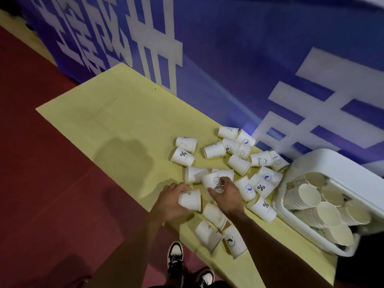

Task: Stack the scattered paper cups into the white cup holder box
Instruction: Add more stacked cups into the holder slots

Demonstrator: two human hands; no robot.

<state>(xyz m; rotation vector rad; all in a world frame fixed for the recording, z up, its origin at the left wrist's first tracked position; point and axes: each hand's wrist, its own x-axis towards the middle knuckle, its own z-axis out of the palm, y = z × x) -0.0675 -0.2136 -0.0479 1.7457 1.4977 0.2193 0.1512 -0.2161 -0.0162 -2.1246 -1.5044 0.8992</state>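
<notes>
Several white paper cups lie scattered on their sides on a yellow sheet (pixel 116 121) on the floor. My left hand (pixel 171 199) grips a cup marked "Hi" (pixel 190 199), lying sideways with its mouth to the right. My right hand (pixel 226 194) grips a cup with a smiley and "HELLO" (pixel 213 180), just beyond the first one. At the right stands the white cup holder box (pixel 336 165), tilted toward me, with several nested stacks of cups (pixel 309 196) inside.
A blue banner wall with white characters (pixel 228 59) runs along the far edge of the sheet. Red floor (pixel 52 183) lies to the left. My two black-and-white shoes (pixel 175 258) stand at the sheet's near edge, beside loose cups (pixel 207 235).
</notes>
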